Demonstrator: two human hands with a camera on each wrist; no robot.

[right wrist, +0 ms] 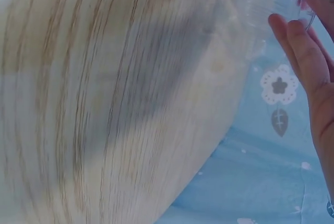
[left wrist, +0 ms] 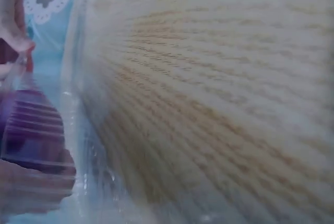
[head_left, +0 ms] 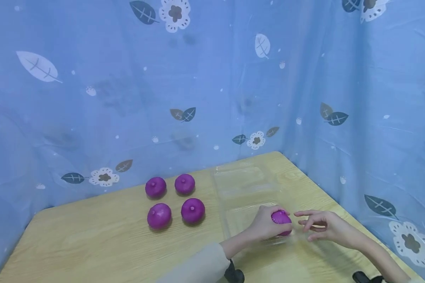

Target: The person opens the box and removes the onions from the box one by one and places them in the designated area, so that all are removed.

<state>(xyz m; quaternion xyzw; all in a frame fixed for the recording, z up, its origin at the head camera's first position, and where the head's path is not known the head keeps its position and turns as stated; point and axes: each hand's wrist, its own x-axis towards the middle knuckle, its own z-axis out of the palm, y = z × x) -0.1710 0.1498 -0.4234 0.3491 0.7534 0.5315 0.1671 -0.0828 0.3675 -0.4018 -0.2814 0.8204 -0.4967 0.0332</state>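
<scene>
A purple onion (head_left: 281, 218) is gripped by my left hand (head_left: 263, 224) at the right end of a clear plastic container (head_left: 230, 226). In the left wrist view the onion (left wrist: 34, 127) shows through the ridged plastic wall, with fingers beneath it. Just right of the container, my right hand (head_left: 331, 230) is raised with loosely bent fingers pointing at the onion. The right wrist view shows these fingers (right wrist: 305, 51) close to the plastic edge; whether they touch it I cannot tell.
Several more purple onions (head_left: 193, 210) sit on the wooden table (head_left: 102, 236), left of the container. The container's lid (head_left: 239, 179) lies opened toward the back. A blue patterned curtain (head_left: 212, 78) borders the table behind and on the right.
</scene>
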